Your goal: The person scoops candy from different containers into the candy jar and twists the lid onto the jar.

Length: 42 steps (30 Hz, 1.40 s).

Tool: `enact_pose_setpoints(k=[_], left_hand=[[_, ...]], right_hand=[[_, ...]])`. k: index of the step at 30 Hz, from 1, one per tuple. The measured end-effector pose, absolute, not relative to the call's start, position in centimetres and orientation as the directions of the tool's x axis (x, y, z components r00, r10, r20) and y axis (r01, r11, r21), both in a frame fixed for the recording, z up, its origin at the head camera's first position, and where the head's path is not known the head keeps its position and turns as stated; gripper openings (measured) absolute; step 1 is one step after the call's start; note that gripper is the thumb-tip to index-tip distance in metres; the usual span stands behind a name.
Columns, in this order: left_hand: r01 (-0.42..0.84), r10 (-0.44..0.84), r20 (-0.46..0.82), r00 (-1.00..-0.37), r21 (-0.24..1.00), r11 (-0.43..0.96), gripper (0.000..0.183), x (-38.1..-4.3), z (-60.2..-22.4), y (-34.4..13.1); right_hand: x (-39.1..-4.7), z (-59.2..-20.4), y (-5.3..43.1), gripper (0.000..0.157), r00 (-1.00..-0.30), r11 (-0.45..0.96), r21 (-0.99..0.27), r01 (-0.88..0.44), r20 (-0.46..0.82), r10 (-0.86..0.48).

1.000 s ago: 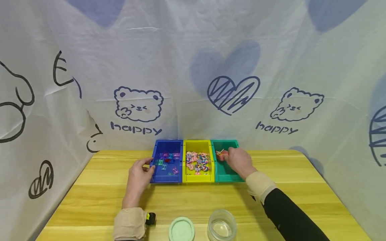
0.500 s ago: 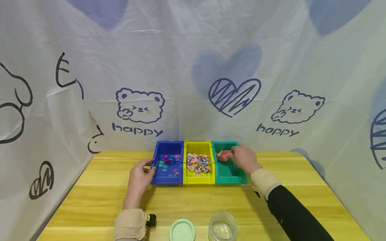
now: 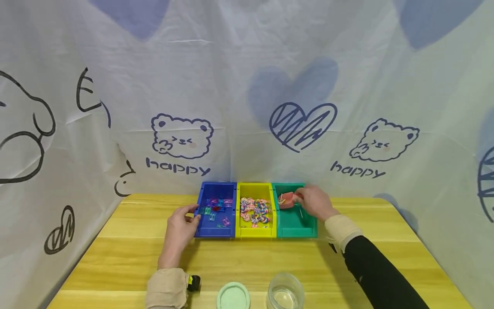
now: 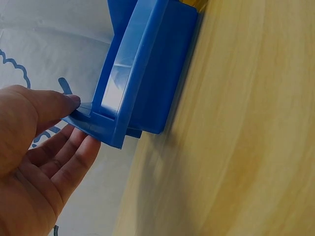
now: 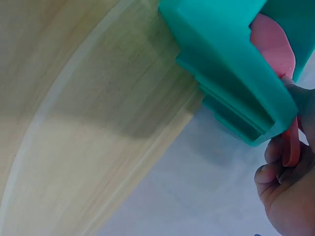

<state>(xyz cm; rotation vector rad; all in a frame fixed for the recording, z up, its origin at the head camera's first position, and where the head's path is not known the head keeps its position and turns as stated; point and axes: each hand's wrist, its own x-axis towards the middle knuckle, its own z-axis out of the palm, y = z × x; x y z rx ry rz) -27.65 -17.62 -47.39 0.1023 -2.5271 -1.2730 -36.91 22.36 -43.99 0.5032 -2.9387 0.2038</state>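
Note:
My left hand [image 3: 181, 225] pinches the left rim of the blue bin [image 3: 215, 232], thumb on top and fingers beneath in the left wrist view. Small clear coloured pieces lie in that bin. Joined beside it, the yellow bin [image 3: 256, 232] holds swirl-patterned lollipop pieces [image 3: 254, 210]. My right hand [image 3: 317, 202] grips the handle of a pink scoop [image 3: 287, 201] inside the green bin [image 3: 296, 231]. Several thin white sticks show in the scoop, and one or more lie in the bin. In the right wrist view the scoop's handle [image 5: 291, 147] runs between thumb and fingers.
A clear open jar [image 3: 285, 294] stands near the front of the wooden table [image 3: 216, 257]. A pale green round lid [image 3: 233, 297] lies to its left. A cloth with printed drawings [image 3: 247, 86] hangs behind the bins and at both sides.
My right hand has shifted slightly right and drawn back, and the scoop has tilted so its inside shows more. The left hand stays on the blue bin. The head view has shifted a little.

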Motion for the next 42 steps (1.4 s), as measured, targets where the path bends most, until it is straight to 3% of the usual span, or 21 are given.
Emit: enact_pose_setpoints(k=[7,19,31,42], left_hand=[[0.076,-0.202,0.245,-0.948,0.793,0.605,0.036,-27.6,-47.3,-17.6],[0.059,-0.213,0.233,-0.949,0.794,0.606,0.036,-27.6,-47.4,-17.5],[0.053,-0.211,0.225,-0.951,0.794,0.605,0.036,-27.6,-47.3,-17.4],[0.05,-0.213,0.224,-0.951,0.792,0.609,0.036,-27.7,-47.4,-17.4]], right_hand=[[-37.7,-44.0,23.1,0.023,-0.867,0.882,-0.065,-0.467,0.231,-0.442],[-37.6,-44.2,23.7,0.024,-0.803,0.819,-0.094,-0.565,0.289,-0.521],[-37.6,-44.6,23.6,0.029,-0.831,0.834,-0.129,-0.536,0.256,-0.494],[-37.8,-44.5,23.7,0.027,-0.814,0.809,-0.166,-0.564,0.275,-0.511]])
